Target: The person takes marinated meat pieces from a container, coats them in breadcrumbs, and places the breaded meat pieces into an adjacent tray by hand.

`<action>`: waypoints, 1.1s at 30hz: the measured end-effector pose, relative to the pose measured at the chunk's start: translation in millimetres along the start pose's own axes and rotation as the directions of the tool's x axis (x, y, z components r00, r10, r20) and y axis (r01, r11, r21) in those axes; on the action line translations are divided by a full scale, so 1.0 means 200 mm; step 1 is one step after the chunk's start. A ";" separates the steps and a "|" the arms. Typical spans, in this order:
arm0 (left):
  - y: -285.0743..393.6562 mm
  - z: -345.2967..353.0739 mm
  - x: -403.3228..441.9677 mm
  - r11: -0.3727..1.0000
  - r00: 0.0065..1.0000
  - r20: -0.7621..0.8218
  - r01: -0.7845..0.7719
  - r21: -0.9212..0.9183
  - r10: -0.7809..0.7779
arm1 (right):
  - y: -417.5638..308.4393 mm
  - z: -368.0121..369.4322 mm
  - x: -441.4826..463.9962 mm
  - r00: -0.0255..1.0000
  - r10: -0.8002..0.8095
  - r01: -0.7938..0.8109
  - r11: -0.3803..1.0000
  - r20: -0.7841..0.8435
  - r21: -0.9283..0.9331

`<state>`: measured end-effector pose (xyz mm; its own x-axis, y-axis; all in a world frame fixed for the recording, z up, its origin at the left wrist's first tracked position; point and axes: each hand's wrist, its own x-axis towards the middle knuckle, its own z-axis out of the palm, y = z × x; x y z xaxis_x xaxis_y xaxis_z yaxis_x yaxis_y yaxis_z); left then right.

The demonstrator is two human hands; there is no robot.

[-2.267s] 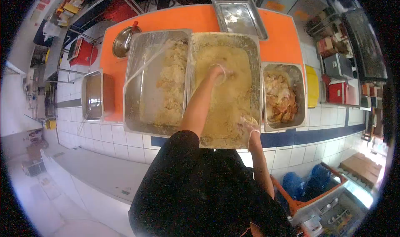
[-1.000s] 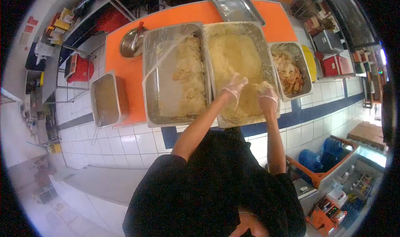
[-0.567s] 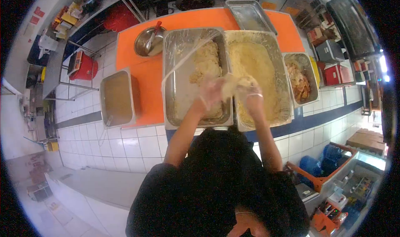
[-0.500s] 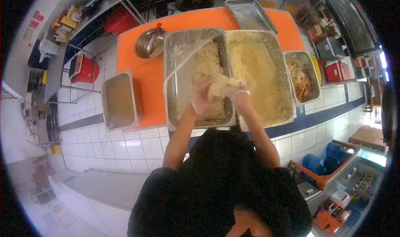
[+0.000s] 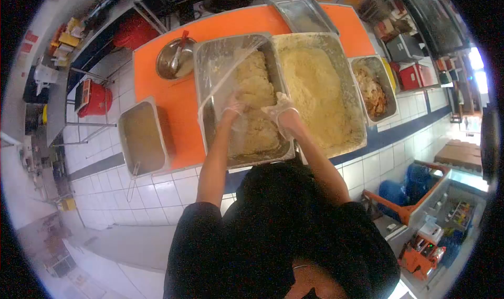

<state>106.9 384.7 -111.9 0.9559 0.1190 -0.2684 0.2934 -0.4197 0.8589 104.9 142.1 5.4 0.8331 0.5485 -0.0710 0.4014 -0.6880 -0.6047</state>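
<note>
Flour-coated pieces of food [image 5: 255, 81] lie in a row along the right side of a deep metal tray [image 5: 202, 91]. My left hand [image 5: 233, 107], in a clear glove, is low over this tray beside the pieces; its fingers are blurred. My right hand [image 5: 283, 115], gloved and caked with flour, is above the tray's right part, fingers apart and pointing left. I see nothing held in it. A clear plastic sheet [image 5: 231, 70] is folded back across the tray's left part. Close on the right is a second metal tray [image 5: 358, 102] of pale yellow flour [image 5: 315, 84].
On the orange table [image 5: 181, 110] are a steel bowl [image 5: 164, 63] with a red-handled utensil [image 5: 180, 49] and a shallow metal tray [image 5: 299, 13]. A pan of raw-looking pieces [image 5: 370, 91] stands at the right. A deep pan of cloudy liquid [image 5: 143, 136] is at the left edge.
My hands have moved apart. The pale floured piece between them is no longer there, and both hands are lower over the left tray. The view has shifted slightly.
</note>
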 end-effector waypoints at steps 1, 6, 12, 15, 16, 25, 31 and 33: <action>-0.01 -0.01 -0.03 0.999 1.000 -0.007 0.008 0.034 -0.008 | -0.10 -0.20 -0.10 0.998 -0.022 0.017 0.997 0.058 0.076; 0.16 0.02 -0.15 0.994 0.993 -0.097 0.058 -0.090 -0.067 | 0.53 -0.20 -0.23 0.989 -0.006 -0.016 0.989 -0.146 -0.146; 0.85 0.41 -0.49 0.751 0.964 0.264 0.158 -0.641 0.022 | 0.73 -0.19 -0.04 0.989 0.128 -0.087 0.903 0.070 -0.421; 0.79 0.72 -0.55 0.908 0.934 0.253 -0.138 -0.395 0.252 | 0.58 -0.29 -0.19 0.851 0.171 0.000 0.945 0.497 -0.326; 0.79 0.80 -0.59 0.905 0.871 0.269 -0.353 -0.238 0.411 | 0.58 -0.27 -0.32 0.840 0.180 -0.013 0.949 0.512 -0.314; 0.67 1.51 -0.55 0.184 0.553 0.531 0.783 -0.594 -0.642 | 1.02 -0.27 -0.62 0.910 -0.132 0.192 0.974 0.394 -0.116; 0.89 1.50 -0.41 0.133 0.530 0.647 0.819 -0.559 -0.548 | 1.20 -0.44 -0.76 0.983 -0.181 0.118 0.749 0.031 0.652; 1.01 1.52 -0.39 0.367 0.632 0.567 0.772 -0.518 -0.529 | 1.07 -0.81 -0.77 0.939 0.009 0.011 0.998 0.345 -0.055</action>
<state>87.3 17.1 -50.7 0.4428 -0.2133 -0.8709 0.8516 0.4039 0.3341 123.5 -165.8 15.5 0.6543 0.6727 -0.3456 0.4310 -0.7072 -0.5605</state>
